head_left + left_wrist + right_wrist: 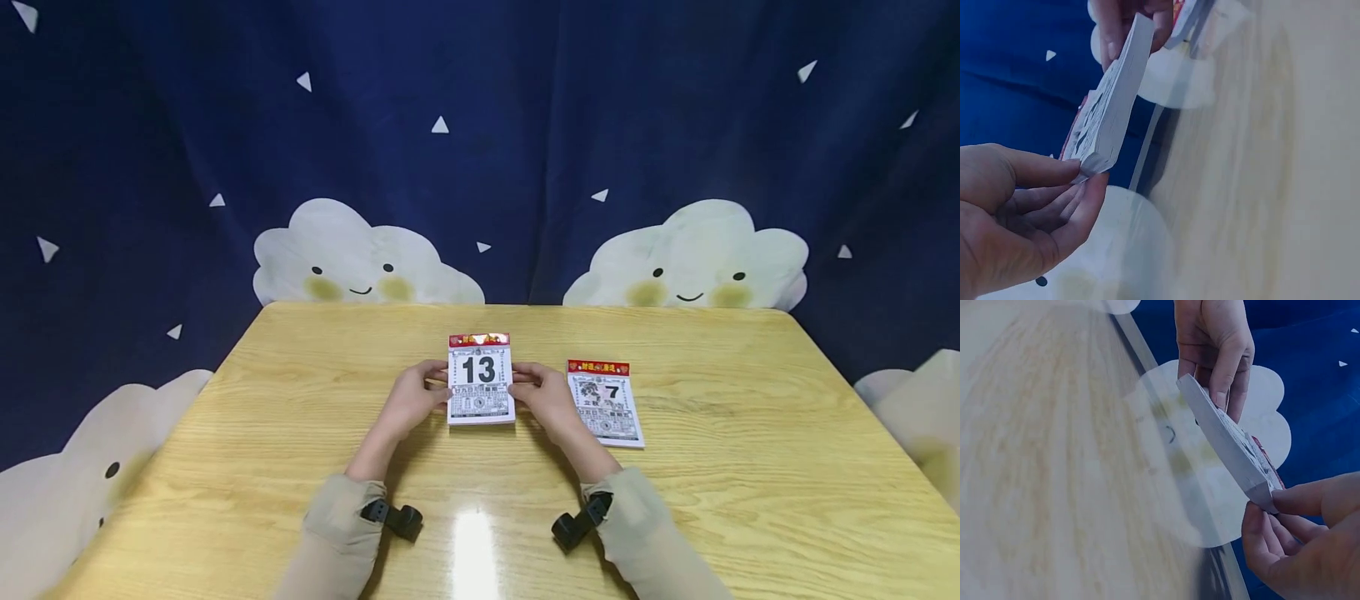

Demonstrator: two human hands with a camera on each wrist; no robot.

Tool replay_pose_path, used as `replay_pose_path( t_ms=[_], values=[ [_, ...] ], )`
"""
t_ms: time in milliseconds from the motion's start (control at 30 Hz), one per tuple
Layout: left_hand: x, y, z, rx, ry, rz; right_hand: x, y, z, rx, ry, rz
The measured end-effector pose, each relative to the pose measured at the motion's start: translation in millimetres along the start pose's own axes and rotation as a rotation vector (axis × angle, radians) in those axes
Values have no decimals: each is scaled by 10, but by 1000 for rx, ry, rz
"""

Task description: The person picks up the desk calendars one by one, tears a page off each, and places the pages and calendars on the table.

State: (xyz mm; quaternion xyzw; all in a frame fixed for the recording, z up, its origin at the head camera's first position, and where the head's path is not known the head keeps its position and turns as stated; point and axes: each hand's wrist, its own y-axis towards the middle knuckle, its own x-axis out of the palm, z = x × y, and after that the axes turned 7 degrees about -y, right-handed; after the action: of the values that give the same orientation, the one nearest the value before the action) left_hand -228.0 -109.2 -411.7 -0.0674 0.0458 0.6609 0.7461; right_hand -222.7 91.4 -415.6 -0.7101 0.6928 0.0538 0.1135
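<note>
A thick tear-off calendar (481, 379) with a red header and a large 13 is held between both hands, raised off the table as the wrist views show. My left hand (414, 398) pinches its left edge, thumb on the front and fingers behind. On the opposite edge my right hand (546, 400) grips it in the same way. In the left wrist view the page block (1119, 100) shows its thick white bottom side. The right wrist view shows that same block (1222, 440) tilted between the two hands. Fingers behind the calendar are partly hidden.
A second tear-off calendar (606, 404), showing a 7, lies on the wooden table (750, 467) beside my right forearm, which partly covers it. Behind the table's far edge hangs a dark blue curtain (495, 183) with white clouds and triangles.
</note>
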Motion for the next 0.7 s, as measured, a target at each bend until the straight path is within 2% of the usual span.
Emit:
replay_pose_path(
  t_ms=[200,433,567,700],
  values=[
    [93,47,58,3,-38,10,-106,3,-17,-33,15,29],
    [151,55,99,4,-173,-17,-216,-5,-30,-22,29,27],
    [181,87,60,7,-229,-11,-267,-13,-49,-22,0,28],
    [212,104,63,11,-286,-14,-334,-16,-72,-23,-87,36]
  ],
)
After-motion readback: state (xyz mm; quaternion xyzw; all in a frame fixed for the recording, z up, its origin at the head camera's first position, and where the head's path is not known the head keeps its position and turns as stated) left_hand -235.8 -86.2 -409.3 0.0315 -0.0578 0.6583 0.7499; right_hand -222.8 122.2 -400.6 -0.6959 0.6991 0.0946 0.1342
